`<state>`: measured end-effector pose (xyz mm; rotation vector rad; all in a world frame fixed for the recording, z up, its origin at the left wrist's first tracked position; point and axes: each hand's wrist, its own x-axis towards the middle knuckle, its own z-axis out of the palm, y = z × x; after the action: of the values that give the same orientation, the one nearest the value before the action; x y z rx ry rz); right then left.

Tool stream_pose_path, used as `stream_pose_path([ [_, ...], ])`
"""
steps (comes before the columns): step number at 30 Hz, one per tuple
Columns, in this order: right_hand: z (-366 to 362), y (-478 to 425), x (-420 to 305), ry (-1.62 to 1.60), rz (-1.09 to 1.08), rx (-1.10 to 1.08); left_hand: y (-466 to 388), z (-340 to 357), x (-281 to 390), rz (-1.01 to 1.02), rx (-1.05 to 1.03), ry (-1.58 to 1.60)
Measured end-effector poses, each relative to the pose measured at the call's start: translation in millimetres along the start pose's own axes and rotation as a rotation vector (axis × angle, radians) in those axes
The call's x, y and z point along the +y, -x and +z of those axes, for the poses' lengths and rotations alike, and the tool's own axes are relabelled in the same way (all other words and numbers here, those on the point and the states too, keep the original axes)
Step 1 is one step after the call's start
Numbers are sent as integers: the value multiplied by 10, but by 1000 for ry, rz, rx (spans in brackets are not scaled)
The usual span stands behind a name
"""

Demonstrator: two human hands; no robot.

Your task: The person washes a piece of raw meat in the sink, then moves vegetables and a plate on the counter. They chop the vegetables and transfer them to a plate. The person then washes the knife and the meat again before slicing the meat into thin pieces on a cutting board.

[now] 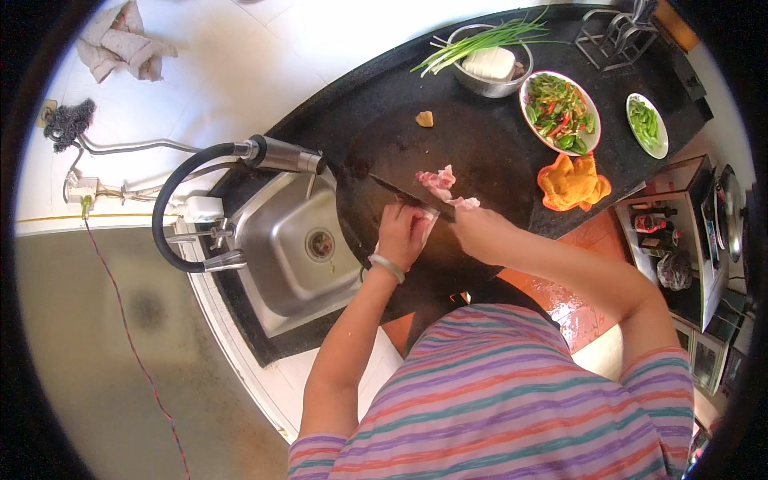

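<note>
My right hand (485,235) grips a kitchen knife, its dark blade (408,195) angled to the upper left across a round dark chopping board (384,144). Below the blade my left hand (400,237), with a pale bangle at the wrist, holds down a piece of raw meat (431,221) with bent fingers. The hand hides most of that piece. Cut pale-pink meat (440,182) lies in a loose strip just past the blade, reaching towards my right knuckles. A small tan piece (425,119), perhaps ginger, sits farther back on the board.
A steel sink (282,240) with a flexible-hose faucet (165,186) adjoins the board's left side. Behind and right stand a metal bowl (492,89) with a white block and scallions (498,42), a plate of cut peppers (561,114), a smaller plate (647,125) and an orange cloth (573,183).
</note>
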<state>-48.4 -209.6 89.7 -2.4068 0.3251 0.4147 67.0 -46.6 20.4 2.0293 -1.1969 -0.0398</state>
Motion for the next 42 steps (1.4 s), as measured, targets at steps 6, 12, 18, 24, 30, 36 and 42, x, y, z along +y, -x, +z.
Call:
stream_pose_path([
  [6,-35,101,-58,-45,19,30,28,-29,-43,21,-27,-1],
  [12,118,-24,36,-67,-76,86,-18,-19,-26,51,-47,32],
  [18,114,-241,-106,39,-52,53,9,-4,-31,41,-23,-6],
  [24,116,327,-18,-57,82,98,42,23,-30,57,32,25],
  [30,176,-292,-228,72,-60,90,48,-2,-23,61,7,-15],
  [36,-37,167,136,-135,109,40,42,-41,-32,97,33,26],
  [42,-183,373,-24,-12,135,61,80,-162,55,138,56,-80],
])
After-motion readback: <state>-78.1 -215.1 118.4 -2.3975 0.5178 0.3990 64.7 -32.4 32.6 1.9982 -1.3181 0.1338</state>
